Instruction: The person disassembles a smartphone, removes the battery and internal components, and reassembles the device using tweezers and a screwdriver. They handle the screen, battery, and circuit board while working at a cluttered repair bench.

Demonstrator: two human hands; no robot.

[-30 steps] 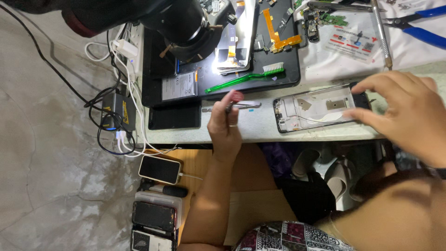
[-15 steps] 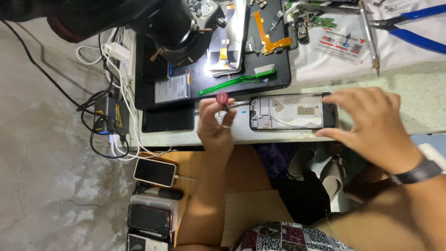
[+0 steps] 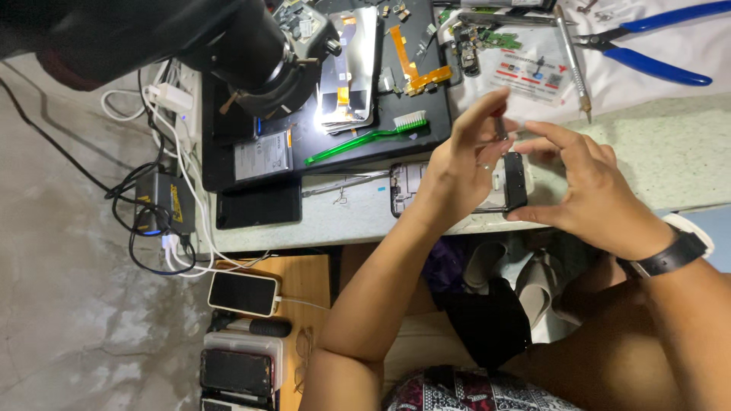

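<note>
left hand pinches a small tool over the opened phone at the table edge, right hand grips its right end (back already off, insides bare, parts still loose on the black mat), repair looks midway.

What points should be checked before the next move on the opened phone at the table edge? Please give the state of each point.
1. Right hand steadies the opened phone at its dark end: ok.
2. Left hand has a thin tool pinched in its fingers above the phone: ok.
3. Tool tip is on the correct spot: cannot tell, the hand hides it.
4. Phone lies fully on the table: not ok, it sits right at the front edge.
5. Green brush and blue pliers are apart from both hands: ok.
</note>
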